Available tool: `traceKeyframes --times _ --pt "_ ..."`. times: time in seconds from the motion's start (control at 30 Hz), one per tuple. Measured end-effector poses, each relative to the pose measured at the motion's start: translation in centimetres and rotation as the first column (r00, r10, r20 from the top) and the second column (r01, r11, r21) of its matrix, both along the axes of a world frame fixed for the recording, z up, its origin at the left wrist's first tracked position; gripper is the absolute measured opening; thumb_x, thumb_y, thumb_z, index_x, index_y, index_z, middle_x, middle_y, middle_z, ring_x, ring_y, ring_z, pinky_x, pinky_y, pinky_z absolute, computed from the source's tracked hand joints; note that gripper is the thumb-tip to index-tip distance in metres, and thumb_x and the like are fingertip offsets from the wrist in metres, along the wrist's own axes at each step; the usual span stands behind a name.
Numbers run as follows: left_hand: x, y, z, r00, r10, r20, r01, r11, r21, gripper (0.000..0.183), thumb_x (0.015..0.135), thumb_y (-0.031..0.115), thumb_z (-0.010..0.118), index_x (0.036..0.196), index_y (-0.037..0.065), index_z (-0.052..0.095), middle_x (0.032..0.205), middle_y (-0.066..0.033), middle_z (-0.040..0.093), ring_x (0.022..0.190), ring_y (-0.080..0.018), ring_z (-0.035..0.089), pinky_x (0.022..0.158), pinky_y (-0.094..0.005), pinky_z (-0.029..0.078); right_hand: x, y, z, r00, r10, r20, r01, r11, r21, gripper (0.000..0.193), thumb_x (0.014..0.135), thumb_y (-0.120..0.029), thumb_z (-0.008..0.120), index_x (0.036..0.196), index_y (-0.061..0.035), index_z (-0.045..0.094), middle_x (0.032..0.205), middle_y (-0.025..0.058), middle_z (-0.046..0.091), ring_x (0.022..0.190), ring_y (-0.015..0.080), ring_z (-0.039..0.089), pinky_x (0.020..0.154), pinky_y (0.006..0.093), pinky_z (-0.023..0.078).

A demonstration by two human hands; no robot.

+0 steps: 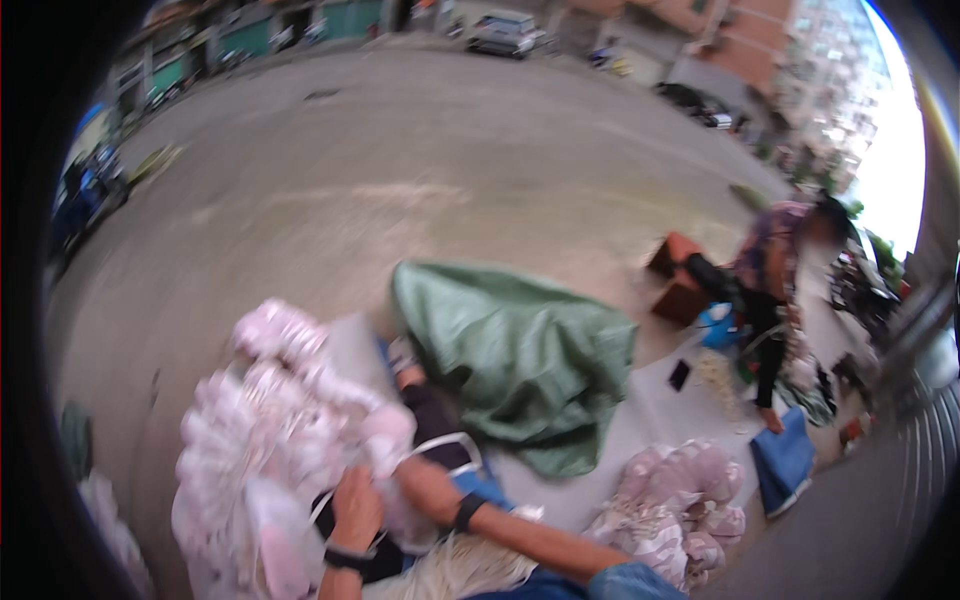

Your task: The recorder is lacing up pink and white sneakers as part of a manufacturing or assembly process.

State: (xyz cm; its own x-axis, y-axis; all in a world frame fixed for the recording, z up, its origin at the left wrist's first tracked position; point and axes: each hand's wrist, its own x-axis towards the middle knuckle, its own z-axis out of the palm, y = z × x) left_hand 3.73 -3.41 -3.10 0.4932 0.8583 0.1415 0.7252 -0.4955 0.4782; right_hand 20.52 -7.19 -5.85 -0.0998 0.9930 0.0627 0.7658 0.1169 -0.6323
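Note:
My left hand (356, 508) is closed at the edge of a large heap of pink and white bundled soft goods (270, 430), its fingers curled and blurred. Close beside it, my right hand (428, 488) bends down with closed fingers by a pale pink bundle (388, 432). What either hand grips is hidden. A white strap (448, 442) loops over my dark-clothed leg (432, 412). Beneath my forearms lies a bunch of cream-coloured strips (455, 565). Both wrists wear dark bands.
A green woven sheet (520, 360) lies ahead on pale ground covering. More pink bundles (675, 500) are piled at right, near a blue folded piece (783, 458) and a dark phone (679, 375). Another person (775, 260) bends over at far right beside a reddish-brown box (680, 290).

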Motion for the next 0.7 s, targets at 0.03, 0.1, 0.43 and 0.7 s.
traceKeyframes --times 0.03,0.1,0.43,0.7 --pt "-0.2 -0.5 0.4 0.999 0.01 0.041 -0.012 0.999 0.051 0.025 0.074 -0.001 0.052 0.098 0.001 0.052 0.09 -0.0195 0.055 0.087 -0.0398 0.055 0.075 -0.0487 0.046 -0.1 -0.3 1.6 0.999 -0.022 -0.032 0.021 0.999 -0.03 0.014 0.08 -0.006 0.051 0.093 -0.0006 0.055 0.088 0.0207 0.058 0.081 0.0382 0.058 0.07 0.048 0.047" --pt "1.2 -0.3 1.1 0.995 0.056 0.085 -0.057 0.998 0.016 0.031 0.073 0.001 0.057 0.103 -0.001 0.051 0.093 -0.0205 0.056 0.091 -0.0398 0.055 0.078 -0.0477 0.046 0.9 -0.2 1.3 0.998 -0.052 -0.044 0.056 0.993 0.106 0.016 0.078 -0.003 0.051 0.093 0.001 0.054 0.089 0.0225 0.057 0.084 0.04 0.057 0.072 0.0481 0.047" --pt "0.9 -0.9 1.1 0.984 0.162 0.078 -0.155 0.984 -0.084 0.028 0.076 0.007 0.06 0.1 0.0 0.049 0.099 -0.0217 0.055 0.092 -0.0398 0.058 0.08 -0.0454 0.05 0.5 0.2 4.0 0.967 -0.015 -0.256 0.027 0.999 0.044 0.022 0.081 -0.001 0.049 0.103 -0.0009 0.052 0.087 0.0227 0.057 0.082 0.0428 0.057 0.073 0.0498 0.047" --pt "0.7 -0.5 1.3 0.984 0.151 0.094 -0.137 0.981 -0.135 0.028 0.078 0.008 0.058 0.103 -0.001 0.049 0.099 -0.0225 0.054 0.093 -0.0405 0.058 0.08 -0.0457 0.05 0.2 -0.5 4.1 0.973 0.115 0.199 -0.117 0.993 -0.001 0.015 0.083 -0.005 0.05 0.098 -0.0024 0.052 0.085 0.0195 0.057 0.075 0.0383 0.061 0.066 0.0467 0.05"
